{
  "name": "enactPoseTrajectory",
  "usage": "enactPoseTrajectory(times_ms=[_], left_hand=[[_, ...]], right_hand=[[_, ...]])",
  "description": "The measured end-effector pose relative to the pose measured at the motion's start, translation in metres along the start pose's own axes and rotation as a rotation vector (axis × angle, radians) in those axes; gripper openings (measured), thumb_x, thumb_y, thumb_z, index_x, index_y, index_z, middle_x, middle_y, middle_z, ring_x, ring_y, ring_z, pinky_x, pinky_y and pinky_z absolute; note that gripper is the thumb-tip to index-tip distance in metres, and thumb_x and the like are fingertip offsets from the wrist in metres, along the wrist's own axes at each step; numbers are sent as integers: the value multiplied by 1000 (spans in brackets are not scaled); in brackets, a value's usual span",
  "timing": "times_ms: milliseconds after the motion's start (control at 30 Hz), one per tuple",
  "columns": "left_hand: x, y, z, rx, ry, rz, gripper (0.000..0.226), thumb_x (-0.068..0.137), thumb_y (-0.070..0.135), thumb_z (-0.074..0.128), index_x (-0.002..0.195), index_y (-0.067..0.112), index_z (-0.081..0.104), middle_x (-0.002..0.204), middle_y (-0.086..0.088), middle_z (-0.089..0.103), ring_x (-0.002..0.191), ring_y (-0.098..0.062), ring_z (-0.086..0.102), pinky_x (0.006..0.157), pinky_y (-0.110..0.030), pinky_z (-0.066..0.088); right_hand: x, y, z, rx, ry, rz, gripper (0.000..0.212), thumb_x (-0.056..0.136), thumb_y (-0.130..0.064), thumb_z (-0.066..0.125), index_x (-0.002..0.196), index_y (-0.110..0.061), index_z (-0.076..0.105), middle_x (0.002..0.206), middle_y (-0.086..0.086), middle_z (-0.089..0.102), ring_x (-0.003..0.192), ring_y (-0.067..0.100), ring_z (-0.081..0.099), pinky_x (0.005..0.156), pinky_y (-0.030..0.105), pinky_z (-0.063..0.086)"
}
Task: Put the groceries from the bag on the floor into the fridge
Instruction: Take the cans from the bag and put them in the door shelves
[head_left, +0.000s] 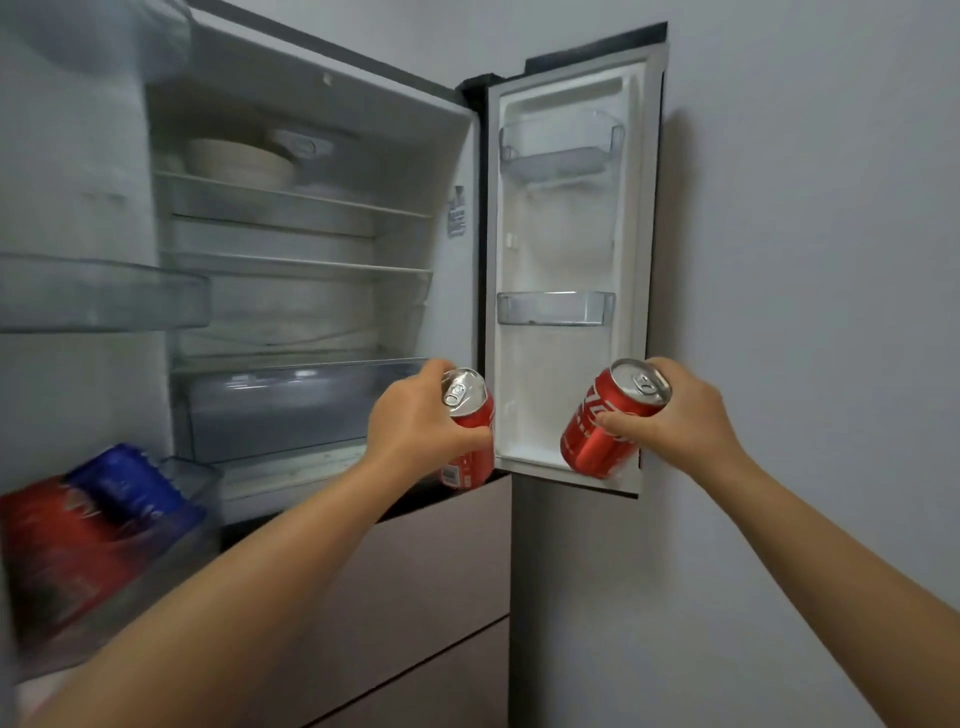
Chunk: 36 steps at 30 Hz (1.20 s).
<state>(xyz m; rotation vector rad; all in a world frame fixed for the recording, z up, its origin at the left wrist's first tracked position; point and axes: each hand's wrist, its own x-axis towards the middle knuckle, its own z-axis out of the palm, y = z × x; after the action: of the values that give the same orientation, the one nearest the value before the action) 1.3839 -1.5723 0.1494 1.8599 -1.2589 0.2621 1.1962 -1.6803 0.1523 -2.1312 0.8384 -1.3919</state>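
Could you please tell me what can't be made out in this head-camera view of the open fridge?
- Grocery bag on the floor: outside the head view, so what remains is unknown.
- Red soda can in the left hand: label mostly covered by the fingers.
- Blurred red and blue packages in the left door bin: motion blur hides what they are.
- Pale stacked bowls on the top shelf: count unclear, dim.

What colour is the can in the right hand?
Red with white lettering and a silver top; the can shows clearly in the head view.

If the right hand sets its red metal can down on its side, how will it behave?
The red metal drink can in the right hand is a smooth cylinder, so it would probably roll. Its pull-tab looks unopened, so it is likely full, fairly heavy and stiff. The glossy wall may be slippery.
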Motion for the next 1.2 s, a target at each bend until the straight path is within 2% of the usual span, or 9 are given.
enactPoseTrajectory(times_ms=[133, 267, 367, 533, 633, 767, 967, 1100, 1200], left_hand=[[60, -1, 36, -33, 112, 9, 57, 68, 28, 78, 118, 20, 53, 112, -1, 67, 102, -22, 61, 76, -26, 43], [132, 18, 63, -128, 330, 101, 67, 63, 30, 81, 122, 18, 51, 115, -5, 65, 106, -25, 59, 87, -33, 49], [182, 37, 73, -196, 479, 187, 76, 56, 40, 79, 123, 19, 51, 114, -4, 64, 106, -23, 58, 89, -35, 49], [256, 61, 89, -228, 551, 255, 65, 66, 32, 79, 123, 19, 51, 115, -4, 65, 107, -24, 59, 86, -30, 46], [291, 61, 99, -227, 508, 190, 62, 70, 36, 74, 124, 20, 49, 118, -5, 63, 109, -25, 58, 87, -32, 45], [323, 52, 111, -233, 339, 121, 55, 76, 42, 70, 121, 17, 49, 116, -5, 62, 93, -19, 55, 77, -28, 41], [351, 40, 117, -80, 55, 100, 46, 75, 49, 66, 107, 17, 58, 94, -3, 61, 85, -21, 57, 74, -28, 47], [367, 43, 107, 9, -120, 134, 40, 73, 50, 67, 91, 15, 60, 92, -7, 65, 88, -25, 65, 82, -34, 55], [376, 51, 100, 40, -229, 113, 41, 75, 47, 67, 91, 11, 57, 85, -8, 61, 77, -22, 61, 73, -30, 53]], right_hand=[[62, 29, 7, 3, 63, -98, 47, 65, -10, 81, 105, -13, 56, 93, -1, 56, 85, 14, 53, 63, 9, 42], [141, 42, 7, 33, 238, -266, 53, 64, -16, 81, 111, -11, 57, 95, -3, 56, 85, 11, 54, 59, -6, 39], [192, 35, 12, 31, 351, -402, 58, 59, -31, 79, 108, -9, 56, 94, -4, 56, 85, 11, 53, 63, 5, 41], [258, 24, 27, -11, 408, -483, 64, 62, -33, 72, 117, -5, 53, 110, 9, 62, 98, 20, 57, 82, 18, 39], [283, 29, 33, -86, 339, -383, 65, 74, -28, 73, 129, -8, 45, 126, 12, 58, 115, 26, 54, 93, 30, 41], [302, 41, 41, -117, 238, -247, 59, 82, -35, 64, 134, -16, 43, 130, 13, 55, 117, 27, 54, 96, 33, 42], [324, 47, 63, -321, 23, 12, 56, 90, -47, 47, 128, -7, 41, 131, 18, 52, 115, 34, 53, 87, 36, 45], [333, 44, 66, -363, -24, 123, 58, 93, -44, 40, 133, -3, 35, 135, 21, 47, 117, 38, 51, 88, 42, 48], [333, 46, 70, -473, -14, 102, 48, 99, -34, 30, 133, 0, 38, 137, 24, 44, 122, 39, 46, 95, 39, 42]])
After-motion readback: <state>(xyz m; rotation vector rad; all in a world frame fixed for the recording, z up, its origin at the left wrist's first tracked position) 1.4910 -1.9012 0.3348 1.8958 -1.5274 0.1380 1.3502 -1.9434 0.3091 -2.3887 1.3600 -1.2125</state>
